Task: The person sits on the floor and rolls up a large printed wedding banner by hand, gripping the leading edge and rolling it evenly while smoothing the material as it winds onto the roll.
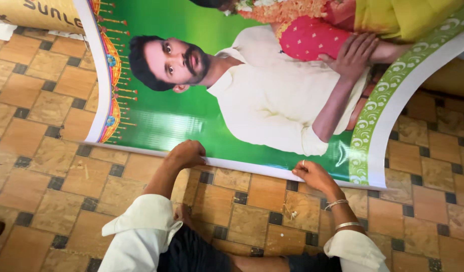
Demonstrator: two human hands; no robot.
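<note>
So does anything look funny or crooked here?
Yes. The big printed banner on the tiled floor does not lie flat: its right edge curls upward. The left hand and right hand press its near edge down.

view: head cam only; no 2nd view to share
pos: above near edge of printed banner (232, 121); looks steeply down
range: close; banner fills upper frame, tiled floor (51, 176) below it
near edge: wearer's knees, sleeves
</note>
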